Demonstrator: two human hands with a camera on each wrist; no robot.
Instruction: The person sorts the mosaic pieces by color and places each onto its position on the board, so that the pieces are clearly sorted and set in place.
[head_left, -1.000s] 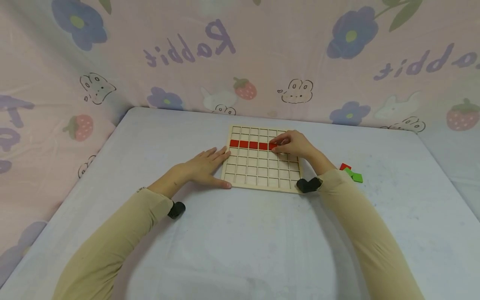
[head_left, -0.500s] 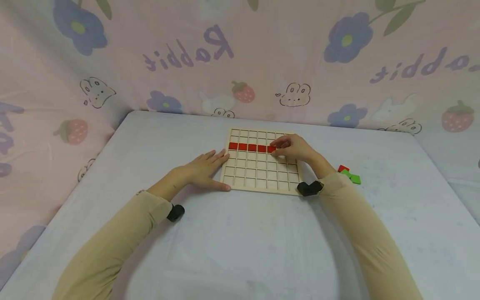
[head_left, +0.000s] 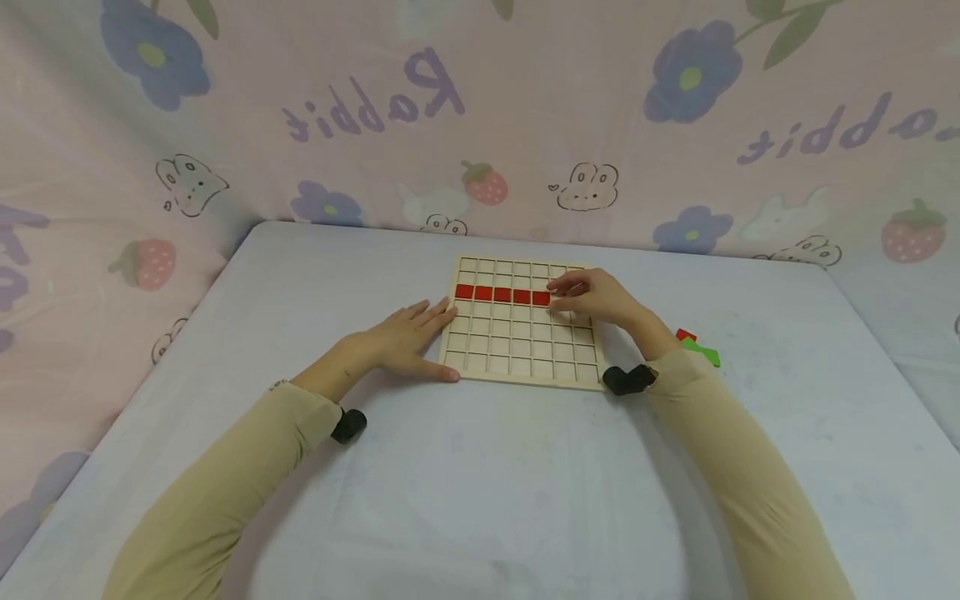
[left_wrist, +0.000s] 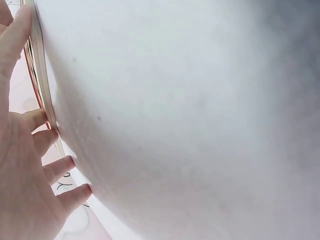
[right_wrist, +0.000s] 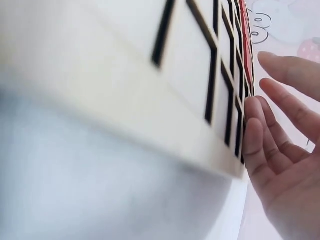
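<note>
A pale wooden grid board (head_left: pixel 501 343) lies flat on the table, with red square tiles (head_left: pixel 502 294) side by side in one row from its left edge. My left hand (head_left: pixel 408 340) is spread at the board's left side, thumb at the near corner and fingertips at the edge. In the left wrist view, the left fingers (left_wrist: pixel 46 142) reach along that edge. Just right of the last red tile, my right hand (head_left: pixel 602 297) hovers low over the grid. The right wrist view shows its fingers (right_wrist: pixel 292 70) loosely bent and apart from the thumb, with nothing between them.
Right of the board, partly behind the right sleeve (head_left: pixel 712 417), lie a loose red tile (head_left: pixel 686 334) and green tiles (head_left: pixel 703 353). A white cloth covers the table (head_left: pixel 480 483). A printed curtain (head_left: pixel 525 108) stands behind its far edge.
My right hand has drawn slightly to the right, off the last red tile in the row, and its fingertips have come away from it. The left hand stays at the board's edge.
</note>
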